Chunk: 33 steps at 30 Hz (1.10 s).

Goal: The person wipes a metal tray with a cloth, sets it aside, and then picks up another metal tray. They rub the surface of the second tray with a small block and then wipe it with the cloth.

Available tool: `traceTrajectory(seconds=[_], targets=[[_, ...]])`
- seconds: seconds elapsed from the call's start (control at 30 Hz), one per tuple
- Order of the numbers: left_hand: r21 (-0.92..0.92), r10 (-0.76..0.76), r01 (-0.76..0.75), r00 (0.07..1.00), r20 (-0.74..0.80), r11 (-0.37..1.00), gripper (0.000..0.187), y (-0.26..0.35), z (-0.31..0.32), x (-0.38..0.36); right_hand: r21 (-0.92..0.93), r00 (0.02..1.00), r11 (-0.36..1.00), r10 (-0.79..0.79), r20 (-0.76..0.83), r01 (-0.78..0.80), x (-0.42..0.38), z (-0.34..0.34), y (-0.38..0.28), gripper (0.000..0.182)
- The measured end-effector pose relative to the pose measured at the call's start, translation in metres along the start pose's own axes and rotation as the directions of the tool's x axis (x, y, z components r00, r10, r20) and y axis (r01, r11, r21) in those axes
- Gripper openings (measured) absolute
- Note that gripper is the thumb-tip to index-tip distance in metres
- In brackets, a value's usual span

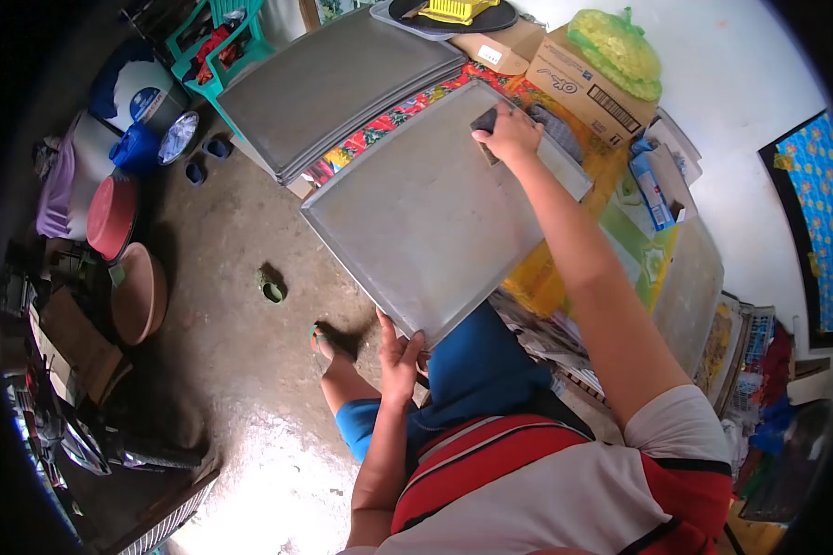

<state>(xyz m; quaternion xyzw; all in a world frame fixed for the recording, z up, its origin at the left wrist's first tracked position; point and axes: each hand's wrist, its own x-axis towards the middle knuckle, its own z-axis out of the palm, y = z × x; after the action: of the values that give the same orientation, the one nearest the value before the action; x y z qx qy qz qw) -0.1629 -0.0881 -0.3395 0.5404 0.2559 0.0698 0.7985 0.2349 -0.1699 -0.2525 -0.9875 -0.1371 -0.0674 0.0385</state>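
A grey metal baking tray (416,213) with a low raised rim lies tilted across my lap and the table edge. My left hand (400,363) grips its near corner, thumb on top and fingers around the edge. Near the tray's far right side, my right hand (514,137) is closed on a dark, flat block (483,122), which looks like a sponge or scrubbing pad, pressed on the tray's surface. Its underside is hidden. Left of this tray is a stack of similar dark trays (342,88).
Behind stand a cardboard box (583,88), a yellow net bag (615,51) and a yellow basket (458,9). A blue-and-white carton (652,190) is on the right. Basins (139,294), a blue jug (137,148) and a green chair (220,46) stand left; a slipper (271,289) lies on the floor.
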Motion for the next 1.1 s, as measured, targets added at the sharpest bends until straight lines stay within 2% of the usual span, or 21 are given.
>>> traceTrajectory(seconds=[0.03, 0.07, 0.13, 0.23, 0.27, 0.37, 0.4, 0.5, 0.6, 0.7, 0.73, 0.8, 0.83, 0.9, 0.93, 0.97, 1.03, 1.1], targets=[[-0.002, -0.007, 0.007, 1.0, -0.005, 1.0, 0.087, 0.001, 0.0, -0.001, 0.018, 1.0, 0.999, 0.027, 0.009, -0.027, -0.001, 0.001, -0.008, 0.059], [-0.005, -0.012, 0.012, 1.0, -0.01, 1.0, 0.087, 0.002, 0.002, -0.001, 0.046, 0.996, 0.995, -0.085, 0.038, 0.084, -0.011, 0.012, -0.026, 0.06], [0.015, -0.02, 0.02, 1.0, -0.012, 1.0, 0.088, 0.003, 0.002, 0.001, -0.04, 0.949, 0.949, -0.315, -0.012, 0.314, -0.057, 0.021, -0.065, 0.076], [0.07, -0.038, 0.039, 0.999, -0.016, 0.997, 0.088, 0.004, -0.001, -0.003, 0.006, 0.954, 0.954, -0.299, 0.004, 0.299, -0.05, 0.018, -0.069, 0.078], [0.077, -0.039, 0.04, 0.999, -0.014, 0.996, 0.088, 0.006, 0.0, -0.003, -0.041, 0.976, 0.976, -0.216, -0.03, 0.215, -0.025, 0.019, -0.057, 0.078], [0.072, -0.052, 0.053, 0.999, -0.015, 0.996, 0.088, 0.009, 0.001, -0.003, 0.137, 1.0, 0.99, -0.015, -0.002, 0.015, 0.004, 0.022, -0.037, 0.075], [0.058, -0.045, 0.045, 0.999, -0.009, 0.997, 0.087, 0.008, 0.001, -0.003, 0.16, 0.994, 0.985, -0.077, 0.073, 0.065, -0.008, 0.02, -0.05, 0.076], [0.061, -0.06, 0.061, 0.998, -0.013, 0.996, 0.087, 0.007, 0.002, 0.0, 0.034, 0.893, 0.896, -0.437, -0.11, 0.442, -0.084, 0.029, -0.093, 0.073], [0.093, -0.077, 0.077, 0.997, -0.008, 0.993, 0.087, 0.007, -0.001, -0.001, 0.102, 0.931, 0.93, -0.34, -0.131, 0.354, -0.067, 0.034, -0.092, 0.071], [0.085, -0.059, 0.06, 0.998, -0.011, 0.995, 0.087, 0.005, 0.0, 0.0, 0.177, 0.999, 0.984, 0.029, 0.038, -0.035, -0.005, 0.017, -0.066, 0.069], [0.079, -0.05, 0.051, 0.999, -0.012, 0.996, 0.087, 0.003, 0.0, 0.0, 0.199, 1.0, 0.98, -0.002, 0.015, -0.001, -0.011, 0.016, -0.072, 0.068], [0.089, -0.055, 0.056, 0.998, -0.022, 0.994, 0.087, 0.011, 0.004, -0.001, 0.12, 0.968, 0.961, -0.252, 0.007, 0.25, -0.055, 0.02, -0.108, 0.069], [0.085, -0.061, 0.062, 0.998, -0.023, 0.994, 0.087, 0.012, 0.005, -0.001, 0.076, 0.926, 0.924, -0.376, 0.01, 0.374, -0.078, 0.019, -0.125, 0.069], [0.084, -0.078, 0.08, 0.997, -0.028, 0.993, 0.087, 0.013, 0.004, -0.001, 0.113, 0.81, 0.804, -0.587, -0.002, 0.583, -0.112, 0.027, -0.143, 0.075], [0.08, -0.067, 0.068, 0.998, -0.017, 0.994, 0.088, 0.009, 0.002, -0.001, 0.139, 0.826, 0.815, -0.56, -0.06, 0.562, -0.111, 0.027, -0.144, 0.076], [0.08, -0.058, 0.058, 0.998, -0.006, 0.995, 0.089, 0.004, -0.001, -0.001, 0.162, 0.885, 0.871, -0.465, -0.027, 0.463, -0.094, 0.025, -0.143, 0.076], [0.069, -0.044, 0.043, 0.999, 0.011, 0.997, 0.09, 0.004, -0.004, 0.001, 0.173, 0.957, 0.944, -0.261, -0.129, 0.281, -0.051, 0.023, -0.132, 0.076], [0.039, -0.051, 0.05, 0.998, 0.021, 0.998, 0.089, 0.008, -0.002, 0.0, 0.062, 0.912, 0.928, -0.346, -0.222, 0.367, -0.059, 0.028, -0.141, 0.076]])
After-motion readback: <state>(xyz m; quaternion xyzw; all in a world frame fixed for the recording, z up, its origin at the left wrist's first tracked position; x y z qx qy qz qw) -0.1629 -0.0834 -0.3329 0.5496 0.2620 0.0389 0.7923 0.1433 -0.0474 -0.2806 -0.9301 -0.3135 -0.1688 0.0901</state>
